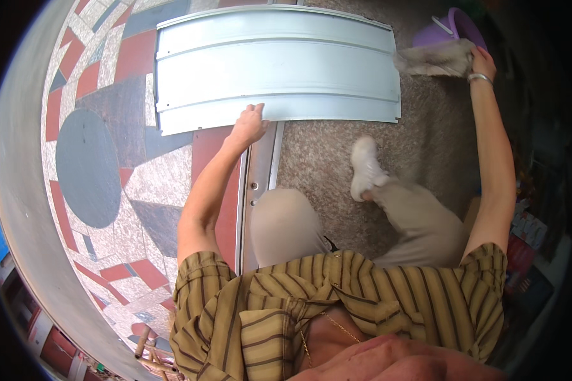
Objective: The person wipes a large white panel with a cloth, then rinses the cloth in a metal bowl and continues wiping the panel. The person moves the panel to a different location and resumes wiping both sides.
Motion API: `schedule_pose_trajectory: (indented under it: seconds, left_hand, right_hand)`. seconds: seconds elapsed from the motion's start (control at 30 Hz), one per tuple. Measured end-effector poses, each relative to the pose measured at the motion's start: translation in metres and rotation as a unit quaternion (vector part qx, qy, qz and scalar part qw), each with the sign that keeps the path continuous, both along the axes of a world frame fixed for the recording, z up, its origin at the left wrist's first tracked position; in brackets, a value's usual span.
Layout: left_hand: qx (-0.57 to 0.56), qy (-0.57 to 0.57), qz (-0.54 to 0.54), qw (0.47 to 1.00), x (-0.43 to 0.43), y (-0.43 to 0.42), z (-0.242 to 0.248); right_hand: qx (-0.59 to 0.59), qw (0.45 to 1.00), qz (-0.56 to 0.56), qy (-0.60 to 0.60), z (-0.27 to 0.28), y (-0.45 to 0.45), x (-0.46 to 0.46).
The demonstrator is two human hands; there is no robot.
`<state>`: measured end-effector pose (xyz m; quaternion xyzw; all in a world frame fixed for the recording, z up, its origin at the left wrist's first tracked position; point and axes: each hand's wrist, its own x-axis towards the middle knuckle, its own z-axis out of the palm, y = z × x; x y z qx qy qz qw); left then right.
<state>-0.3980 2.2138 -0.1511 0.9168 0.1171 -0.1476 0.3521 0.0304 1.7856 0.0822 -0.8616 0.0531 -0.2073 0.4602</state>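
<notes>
A pale metal panel (276,66) with raised ridges lies across the floor in front of me. My left hand (251,125) holds its near edge, fingers on the upper face; whether the thumb reaches beneath is not clear. At the right, my right hand (484,62) grips a greyish-brown cloth (436,58), blurred by motion. The cloth hangs out to the left, and its free end comes close to the panel's right edge. Behind it stands a purple plastic bucket (464,29) with a white handle, partly hidden by the cloth.
A metal threshold track (262,166) runs beneath the panel, between mosaic tile (157,171) and brown speckled flooring (310,157). My shoe (366,166) rests near the panel. Wicker or cane furniture (155,359) shows at lower left. Packaged items (529,228) sit in shadow at right.
</notes>
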Motion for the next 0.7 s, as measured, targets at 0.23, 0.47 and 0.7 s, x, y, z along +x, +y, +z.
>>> schedule_pose_trajectory:
  seconds: [0.23, 0.47, 0.7]
  left_hand:
    - [0.029, -0.008, 0.085, 0.996, -0.024, 0.042, 0.001]
    - [0.114, 0.135, 0.103, 0.979, -0.026, 0.035, -0.003]
    - [0.207, 0.116, -0.001, 0.971, 0.117, -0.051, -0.057]
  right_hand:
    - [0.172, 0.951, 0.162, 0.199, -0.129, 0.146, 0.019]
    - [-0.252, 0.906, 0.29, 0.18, -0.329, 0.155, 0.062]
    - [-0.351, 0.907, 0.145, 0.181, -0.382, 0.28, 0.023]
